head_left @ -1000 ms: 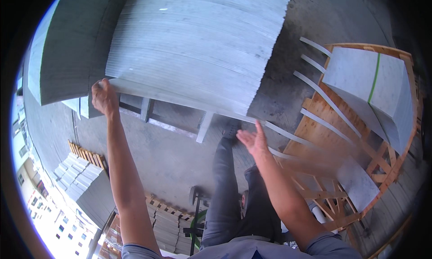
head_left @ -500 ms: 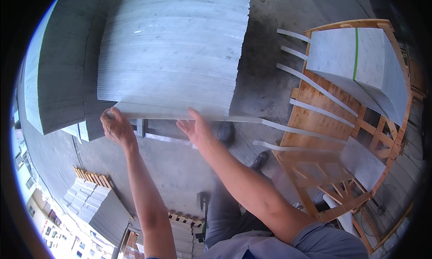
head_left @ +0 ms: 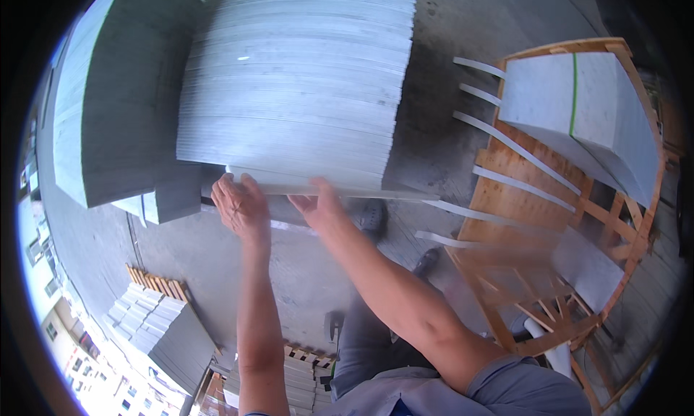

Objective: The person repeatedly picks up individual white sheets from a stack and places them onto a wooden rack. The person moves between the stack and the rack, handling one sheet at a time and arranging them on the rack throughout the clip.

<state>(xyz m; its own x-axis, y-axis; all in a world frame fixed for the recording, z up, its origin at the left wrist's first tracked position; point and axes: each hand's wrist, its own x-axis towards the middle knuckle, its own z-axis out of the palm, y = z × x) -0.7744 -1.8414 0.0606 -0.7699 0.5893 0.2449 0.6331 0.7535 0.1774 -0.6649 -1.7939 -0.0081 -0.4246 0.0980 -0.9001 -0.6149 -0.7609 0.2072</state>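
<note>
Slab stack [head_left: 296,83], big pile of thin grey stone sheets, fills upper centre; long axis runs left-right across view, near edge facing the person. Front sheet [head_left: 347,192] sits at that near edge, its right end jutting out twd the wooden crate [head_left: 535,192]. Left hand [head_left: 242,206] & right hand [head_left: 318,206] both at the sheet's edge, side by side, fingers spread, curled onto it. Left hand nearer the sheet's left end; sheet lies just above/ahead of both palms.

**One head-worn fisheye, looking down**

A single view, from the person's head, faces steeply down and forward. The stack of grey slabs [head_left: 296,91] fills the upper frame at arm's reach; the wooden crate [head_left: 578,221] lies right of it. Edges bend toward the rim.
</note>
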